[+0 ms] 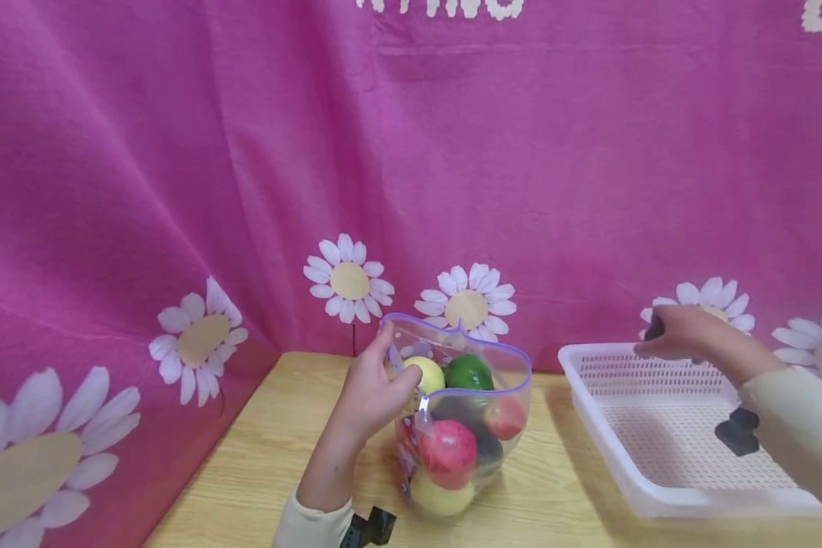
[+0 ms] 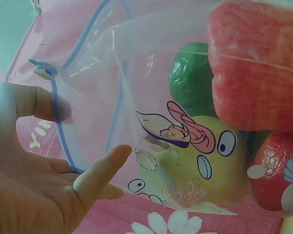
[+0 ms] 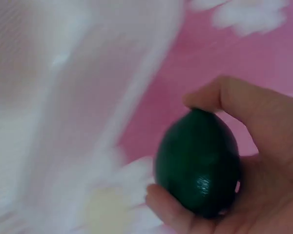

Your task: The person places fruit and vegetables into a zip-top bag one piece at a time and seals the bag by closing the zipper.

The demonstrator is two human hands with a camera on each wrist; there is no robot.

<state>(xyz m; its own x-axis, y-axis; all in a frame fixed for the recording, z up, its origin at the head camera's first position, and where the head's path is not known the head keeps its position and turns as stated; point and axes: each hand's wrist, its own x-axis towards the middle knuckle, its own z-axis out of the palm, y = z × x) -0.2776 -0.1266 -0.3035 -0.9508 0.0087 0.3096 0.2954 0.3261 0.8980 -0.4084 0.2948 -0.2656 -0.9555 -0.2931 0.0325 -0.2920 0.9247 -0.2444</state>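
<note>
A clear zip bag (image 1: 462,415) with a purple-blue rim stands open-mouthed on the table, filled with several fruits. Inside are a red fruit (image 1: 447,449), a green fruit (image 1: 469,373) and yellow ones. My left hand (image 1: 377,388) holds the bag's left rim between thumb and fingers; the left wrist view shows the zip slider (image 2: 43,70) beside it. My right hand (image 1: 685,332), raised over the back left of the white basket, grips a glossy dark green, egg-shaped fruit (image 3: 198,163) between thumb and fingers. In the head view that fruit is mostly hidden by the hand.
The white plastic basket (image 1: 630,476) with perforated walls sits on the wooden table (image 1: 267,449), right of the bag. A pink cloth (image 1: 555,190) printed with daisies hangs behind and along the left side.
</note>
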